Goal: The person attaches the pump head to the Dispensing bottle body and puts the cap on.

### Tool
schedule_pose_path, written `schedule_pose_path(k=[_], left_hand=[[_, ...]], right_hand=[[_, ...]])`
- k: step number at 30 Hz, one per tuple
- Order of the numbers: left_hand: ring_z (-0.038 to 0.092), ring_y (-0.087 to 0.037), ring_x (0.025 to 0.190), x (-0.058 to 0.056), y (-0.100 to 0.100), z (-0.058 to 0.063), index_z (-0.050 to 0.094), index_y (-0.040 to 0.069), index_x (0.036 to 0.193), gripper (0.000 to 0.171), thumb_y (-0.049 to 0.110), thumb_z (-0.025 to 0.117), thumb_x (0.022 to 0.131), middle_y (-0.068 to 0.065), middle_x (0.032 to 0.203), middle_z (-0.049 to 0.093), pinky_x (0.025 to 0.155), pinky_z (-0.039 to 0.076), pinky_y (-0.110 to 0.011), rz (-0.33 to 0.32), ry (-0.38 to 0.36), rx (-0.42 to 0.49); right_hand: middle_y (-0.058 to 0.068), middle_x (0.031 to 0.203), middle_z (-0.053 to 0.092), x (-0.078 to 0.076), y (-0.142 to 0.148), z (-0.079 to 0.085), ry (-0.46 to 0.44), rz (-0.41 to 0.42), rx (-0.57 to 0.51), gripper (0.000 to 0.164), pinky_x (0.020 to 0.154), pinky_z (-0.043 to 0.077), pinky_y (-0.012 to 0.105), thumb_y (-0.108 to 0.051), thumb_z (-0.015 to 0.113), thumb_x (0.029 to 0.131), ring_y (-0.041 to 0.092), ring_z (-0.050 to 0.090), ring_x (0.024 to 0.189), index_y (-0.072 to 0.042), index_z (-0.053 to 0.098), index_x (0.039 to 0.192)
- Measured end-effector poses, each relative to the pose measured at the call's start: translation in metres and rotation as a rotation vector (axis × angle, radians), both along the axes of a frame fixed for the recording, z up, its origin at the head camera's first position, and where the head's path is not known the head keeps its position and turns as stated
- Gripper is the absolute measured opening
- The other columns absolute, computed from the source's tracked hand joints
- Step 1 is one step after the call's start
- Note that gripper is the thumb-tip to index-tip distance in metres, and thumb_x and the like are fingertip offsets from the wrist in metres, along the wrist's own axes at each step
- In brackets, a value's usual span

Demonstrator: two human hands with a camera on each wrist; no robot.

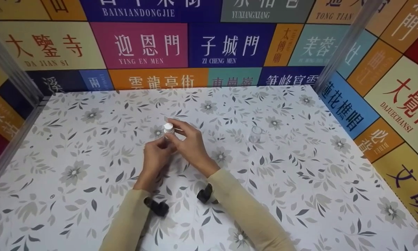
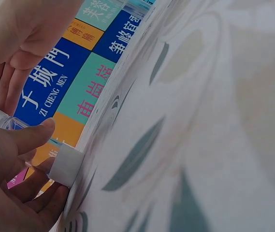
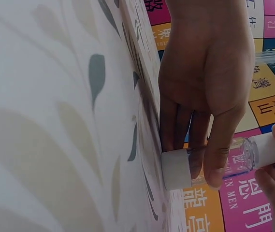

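Note:
A small clear bottle (image 3: 236,157) with a white cap (image 1: 168,127) and a white base (image 2: 65,164) stands nearly upright between both hands. Low on the bottle, the left hand (image 1: 154,157) grips the clear body, its thumb across the front and other fingers behind, close to the base. From above, the right hand (image 1: 192,144) holds the white cap between thumb and fingers. The base is at the tabletop; whether it touches cannot be told. Part of the cap lies behind the right fingers in the left wrist view.
A clear cup with a handle (image 1: 256,135) stands to the right of the hands on the floral tablecloth (image 1: 125,216). Panels with printed characters (image 1: 146,45) rise along the back and sides. A black wrist camera (image 1: 156,206) sits on each forearm.

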State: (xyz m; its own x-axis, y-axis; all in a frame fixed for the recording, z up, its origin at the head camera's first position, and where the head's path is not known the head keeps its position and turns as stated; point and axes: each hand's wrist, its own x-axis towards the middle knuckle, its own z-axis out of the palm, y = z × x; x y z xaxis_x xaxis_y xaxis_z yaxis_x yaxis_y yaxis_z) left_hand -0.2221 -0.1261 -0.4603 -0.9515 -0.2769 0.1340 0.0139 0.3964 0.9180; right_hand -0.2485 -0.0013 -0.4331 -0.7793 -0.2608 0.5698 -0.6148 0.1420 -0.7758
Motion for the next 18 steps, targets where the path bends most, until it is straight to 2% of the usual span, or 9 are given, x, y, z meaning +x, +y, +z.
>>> schedule_pose_path(k=[8,18], left_hand=[[0.054,-0.013,0.064,-0.001,0.0008,0.0001,0.076,0.003,0.087,0.007,0.005,0.074,0.081,-0.005,0.072,0.067,0.058,0.042,-0.021,0.0,0.012,0.033],[0.057,-0.011,0.067,-0.0008,0.0004,-0.0008,0.077,0.002,0.087,0.007,0.004,0.072,0.082,-0.01,0.079,0.073,0.061,0.044,-0.019,0.008,0.007,0.029]], right_hand=[[0.016,0.133,0.064,-0.0008,0.0002,0.0035,0.02,0.028,0.015,0.037,0.101,0.051,0.026,-0.012,0.063,0.097,0.022,0.061,0.125,-0.003,0.061,0.133],[0.014,0.123,0.069,0.0003,-0.0017,0.0025,0.028,-0.041,0.047,0.033,0.093,0.056,0.032,-0.008,0.067,0.093,0.024,0.069,0.11,-0.001,0.065,0.125]])
